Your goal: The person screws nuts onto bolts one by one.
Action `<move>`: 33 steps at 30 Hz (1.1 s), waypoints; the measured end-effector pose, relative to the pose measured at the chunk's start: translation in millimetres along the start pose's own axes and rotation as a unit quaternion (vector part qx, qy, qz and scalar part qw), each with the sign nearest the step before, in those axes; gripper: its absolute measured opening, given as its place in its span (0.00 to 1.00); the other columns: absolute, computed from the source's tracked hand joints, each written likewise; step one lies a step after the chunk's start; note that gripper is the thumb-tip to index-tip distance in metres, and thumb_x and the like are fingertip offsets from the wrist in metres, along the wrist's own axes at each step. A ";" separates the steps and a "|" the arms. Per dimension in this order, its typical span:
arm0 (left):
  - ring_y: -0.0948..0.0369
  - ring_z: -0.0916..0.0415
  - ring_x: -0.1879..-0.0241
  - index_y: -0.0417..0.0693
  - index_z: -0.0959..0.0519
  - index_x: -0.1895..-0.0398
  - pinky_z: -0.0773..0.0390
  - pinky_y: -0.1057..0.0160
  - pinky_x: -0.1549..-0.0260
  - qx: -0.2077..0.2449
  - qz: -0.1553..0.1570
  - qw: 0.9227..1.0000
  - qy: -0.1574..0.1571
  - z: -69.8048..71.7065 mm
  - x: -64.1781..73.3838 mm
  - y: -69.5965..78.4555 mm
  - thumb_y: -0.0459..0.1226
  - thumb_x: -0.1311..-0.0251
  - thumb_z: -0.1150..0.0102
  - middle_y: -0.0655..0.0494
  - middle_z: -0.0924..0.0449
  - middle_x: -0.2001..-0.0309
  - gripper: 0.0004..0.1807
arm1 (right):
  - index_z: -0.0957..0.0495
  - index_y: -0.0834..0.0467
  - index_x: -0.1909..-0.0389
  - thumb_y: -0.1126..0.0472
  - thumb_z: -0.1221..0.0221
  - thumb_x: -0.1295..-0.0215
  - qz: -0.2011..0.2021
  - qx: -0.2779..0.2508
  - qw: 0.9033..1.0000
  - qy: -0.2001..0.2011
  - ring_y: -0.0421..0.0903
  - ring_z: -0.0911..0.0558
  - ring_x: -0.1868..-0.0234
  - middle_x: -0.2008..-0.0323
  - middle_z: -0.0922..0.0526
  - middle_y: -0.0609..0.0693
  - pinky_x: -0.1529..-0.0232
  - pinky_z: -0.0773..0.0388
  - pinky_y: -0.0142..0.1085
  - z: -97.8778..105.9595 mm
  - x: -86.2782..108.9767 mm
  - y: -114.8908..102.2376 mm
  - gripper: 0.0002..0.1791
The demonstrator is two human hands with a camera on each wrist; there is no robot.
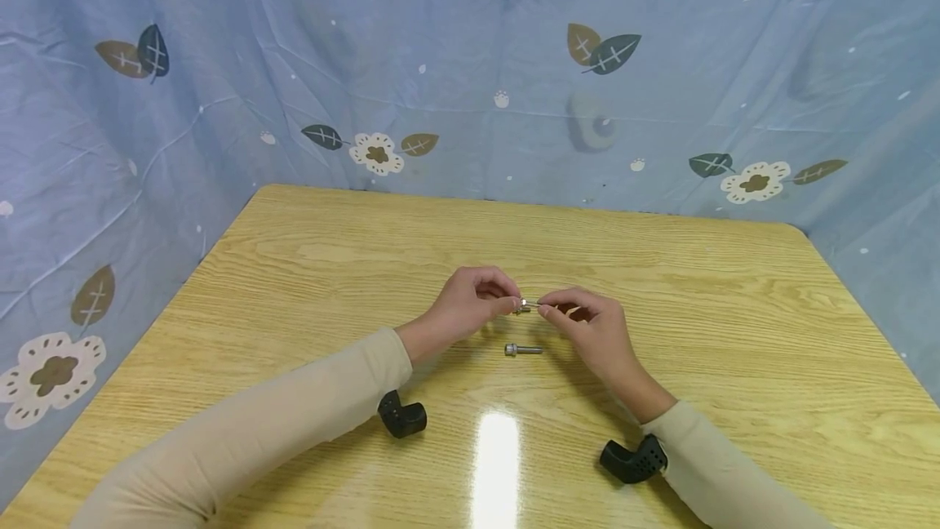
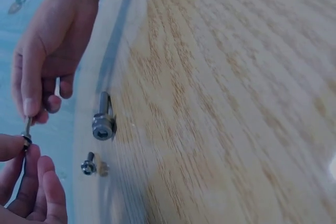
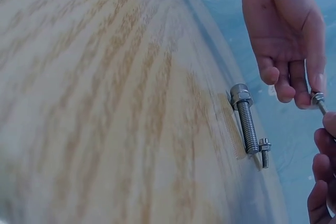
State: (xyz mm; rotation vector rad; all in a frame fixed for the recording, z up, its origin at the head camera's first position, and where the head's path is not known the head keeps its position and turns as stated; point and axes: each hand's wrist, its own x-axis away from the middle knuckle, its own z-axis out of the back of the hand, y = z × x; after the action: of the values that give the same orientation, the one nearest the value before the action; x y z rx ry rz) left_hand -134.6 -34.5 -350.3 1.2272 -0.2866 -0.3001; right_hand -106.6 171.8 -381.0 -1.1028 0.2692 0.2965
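Above the table, a thin metal bolt (image 1: 532,304) spans the gap between both hands. My left hand (image 1: 479,300) pinches its thicker end between thumb and fingertips, where a ring-like collar (image 3: 317,98) shows. The shank's other end is pinched by the thumb and fingers of my right hand (image 1: 593,326). A large socket-head bolt (image 3: 245,121) with a nut by its head lies on the table, nearer to me than the hands. Beside it is a much smaller bolt (image 2: 89,164), also with a collar or nut near its head; the left fingers partly cover it in the head view.
The wood-grain table (image 1: 330,243) has a rounded back edge against a blue patterned curtain (image 1: 470,64). Black wrist mounts (image 1: 402,415) sit below both sleeves. A bright light reflection (image 1: 495,464) shows near the front.
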 end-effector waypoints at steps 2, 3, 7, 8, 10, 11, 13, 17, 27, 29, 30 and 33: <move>0.48 0.19 0.59 0.50 0.17 0.64 0.21 0.59 0.64 -0.018 -0.004 1.000 0.000 0.3 -0.3 -0.4 0.37 0.40 0.35 0.56 0.17 0.64 0.02 | 0.13 0.55 0.63 0.62 0.35 0.38 0.013 0.010 1.000 -0.003 0.33 0.21 0.66 0.64 0.12 0.52 0.65 0.23 0.28 -0.3 -0.5 3.2 0.05; 0.49 0.19 0.60 0.50 0.17 0.65 0.22 0.61 0.65 -0.029 -0.007 1.000 0.000 0.4 -0.6 -1.1 0.37 0.40 0.35 0.56 0.17 0.65 0.03 | 0.13 0.54 0.64 0.61 0.35 0.38 0.018 0.014 1.000 -0.005 0.33 0.21 0.67 0.65 0.12 0.51 0.65 0.23 0.28 -0.4 -0.6 4.5 0.04; 0.51 0.20 0.64 0.49 0.17 0.66 0.25 0.65 0.71 -0.061 -0.005 0.998 -0.014 0.5 -1.4 -3.1 0.36 0.41 0.34 0.57 0.18 0.67 0.03 | 0.13 0.55 0.65 0.62 0.35 0.39 0.031 0.032 0.999 -0.018 0.34 0.22 0.69 0.67 0.12 0.51 0.68 0.25 0.28 -0.1 -1.1 6.8 0.03; 0.51 0.21 0.65 0.49 0.17 0.66 0.25 0.65 0.72 -0.066 -0.003 0.998 -0.018 0.4 -1.8 -3.9 0.36 0.42 0.34 0.57 0.18 0.67 0.02 | 0.13 0.55 0.65 0.62 0.35 0.39 0.032 0.037 0.999 -0.024 0.35 0.22 0.69 0.66 0.12 0.51 0.68 0.25 0.28 0.0 -1.0 7.1 0.03; 0.51 0.21 0.66 0.50 0.17 0.67 0.26 0.65 0.74 -0.070 0.005 0.997 -0.027 0.4 -2.2 -5.2 0.35 0.42 0.34 0.56 0.18 0.68 0.02 | 0.14 0.54 0.65 0.61 0.35 0.38 0.029 0.045 0.998 -0.037 0.36 0.22 0.69 0.66 0.13 0.50 0.68 0.25 0.29 0.2 -0.5 7.5 0.03; 0.52 0.21 0.66 0.49 0.17 0.66 0.26 0.66 0.75 -0.073 0.006 0.997 -0.031 0.4 -2.7 -6.1 0.35 0.41 0.34 0.56 0.18 0.68 0.02 | 0.14 0.54 0.65 0.61 0.35 0.38 0.028 0.049 0.997 -0.044 0.37 0.22 0.69 0.65 0.13 0.49 0.69 0.24 0.29 0.3 -0.1 7.6 0.03; 0.52 0.21 0.67 0.48 0.18 0.66 0.26 0.66 0.75 -0.076 0.007 0.996 -0.037 0.4 -3.5 -7.7 0.35 0.41 0.34 0.56 0.18 0.68 0.02 | 0.14 0.53 0.64 0.61 0.35 0.39 0.026 0.058 0.997 -0.054 0.38 0.22 0.69 0.65 0.13 0.48 0.69 0.24 0.30 0.3 0.3 7.7 0.03; 0.55 0.22 0.68 0.46 0.18 0.66 0.26 0.66 0.73 -0.087 -0.001 0.995 -0.046 0.4 -3.8 -9.5 0.35 0.41 0.35 0.55 0.18 0.68 0.03 | 0.14 0.52 0.65 0.61 0.35 0.39 0.025 0.072 0.995 -0.066 0.40 0.25 0.71 0.66 0.14 0.45 0.70 0.26 0.31 -0.7 0.7 7.2 0.03; 0.64 0.24 0.70 0.49 0.18 0.72 0.24 0.66 0.65 -0.150 -0.015 0.987 -0.052 -1.9 -4.9 -9.9 0.32 0.42 0.35 0.57 0.18 0.71 0.04 | 0.13 0.52 0.69 0.63 0.33 0.41 0.019 0.096 0.991 -0.086 0.40 0.31 0.76 0.71 0.18 0.45 0.74 0.33 0.30 -5.2 -1.2 9.2 0.03; 0.64 0.24 0.70 0.50 0.18 0.73 0.24 0.66 0.64 -0.156 -0.016 0.986 -0.053 -2.2 -5.2 -10.3 0.32 0.42 0.35 0.57 0.18 0.72 0.05 | 0.13 0.52 0.69 0.63 0.33 0.41 0.020 0.103 0.991 -0.089 0.40 0.32 0.76 0.72 0.19 0.45 0.74 0.34 0.31 -5.8 -1.7 9.7 0.03; 0.65 0.24 0.70 0.50 0.18 0.73 0.24 0.66 0.64 -0.158 -0.016 0.986 -0.053 -2.4 -5.3 -10.2 0.32 0.42 0.35 0.58 0.18 0.72 0.05 | 0.13 0.53 0.69 0.63 0.33 0.41 0.019 0.106 0.990 -0.090 0.40 0.32 0.76 0.72 0.19 0.45 0.74 0.34 0.31 -6.0 -1.9 9.7 0.03; 0.65 0.24 0.70 0.50 0.18 0.73 0.24 0.66 0.64 -0.164 -0.013 0.985 -0.056 -2.9 -5.7 -10.1 0.32 0.42 0.35 0.58 0.18 0.72 0.05 | 0.13 0.52 0.69 0.63 0.33 0.41 0.014 0.116 0.989 -0.093 0.40 0.32 0.75 0.72 0.19 0.45 0.73 0.35 0.30 -6.6 -2.3 9.7 0.03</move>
State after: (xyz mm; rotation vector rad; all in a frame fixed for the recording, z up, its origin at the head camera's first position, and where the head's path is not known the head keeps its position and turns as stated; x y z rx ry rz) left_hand -139.5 -33.0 -361.1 0.8903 -0.3045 -0.4223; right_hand -112.7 169.7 -391.0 -0.8361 0.1477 0.3804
